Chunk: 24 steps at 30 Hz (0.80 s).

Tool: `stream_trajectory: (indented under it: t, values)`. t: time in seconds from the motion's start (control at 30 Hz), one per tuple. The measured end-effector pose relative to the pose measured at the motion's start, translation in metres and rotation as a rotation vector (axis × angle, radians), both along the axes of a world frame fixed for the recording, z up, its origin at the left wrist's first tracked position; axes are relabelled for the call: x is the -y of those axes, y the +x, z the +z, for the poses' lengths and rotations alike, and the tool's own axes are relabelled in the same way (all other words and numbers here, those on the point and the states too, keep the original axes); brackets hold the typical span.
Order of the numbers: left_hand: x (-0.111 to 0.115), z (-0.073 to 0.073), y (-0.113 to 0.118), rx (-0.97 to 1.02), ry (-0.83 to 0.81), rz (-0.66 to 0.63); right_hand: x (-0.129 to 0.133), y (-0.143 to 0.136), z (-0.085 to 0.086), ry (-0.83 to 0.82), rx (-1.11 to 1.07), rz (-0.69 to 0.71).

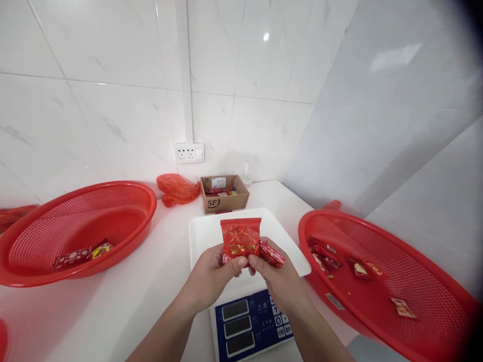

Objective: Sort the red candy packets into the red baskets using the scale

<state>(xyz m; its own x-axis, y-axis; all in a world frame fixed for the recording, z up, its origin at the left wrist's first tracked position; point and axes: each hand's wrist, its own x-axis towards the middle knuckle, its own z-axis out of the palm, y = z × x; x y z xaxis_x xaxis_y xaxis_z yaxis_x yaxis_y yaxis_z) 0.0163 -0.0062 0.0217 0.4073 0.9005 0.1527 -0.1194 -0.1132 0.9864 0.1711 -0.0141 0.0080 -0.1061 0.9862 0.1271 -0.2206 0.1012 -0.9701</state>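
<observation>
Between my two hands, above the white scale pan, a red snack packet with gold lettering is held upright. My left hand pinches its lower left part with the thumb in front. At its lower right, my right hand presses a thumb on the same packet. A second red packet, narrow and shiny, sticks out from my right hand's fingers. Below the hands is the scale's blue panel with three dark displays and several keys, partly covered by my right forearm.
A red mesh basket with a few packets stands left; another red basket with several packets stands right. Behind the scale sits a cardboard box of packets, beside a red plastic bag. A wall socket is above.
</observation>
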Motion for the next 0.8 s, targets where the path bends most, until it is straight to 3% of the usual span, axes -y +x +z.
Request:
stream_trajectory:
  t: [0.23, 0.57, 0.8]
  values:
    - [-0.0005, -0.0012, -0.0022, 0.034, -0.106, 0.054, 0.0048, -0.0009, 0.0036, -0.045, -0.026, 0.109]
    - [0.0012, 0.0008, -0.0041, 0.126, -0.09, -0.119, 0.0071, -0.0026, 0.0019, -0.105, -0.216, 0.117]
    - [0.0016, 0.007, -0.0046, 0.157, -0.009, -0.125, 0.0055, -0.0008, -0.0002, -0.108, -0.184, 0.081]
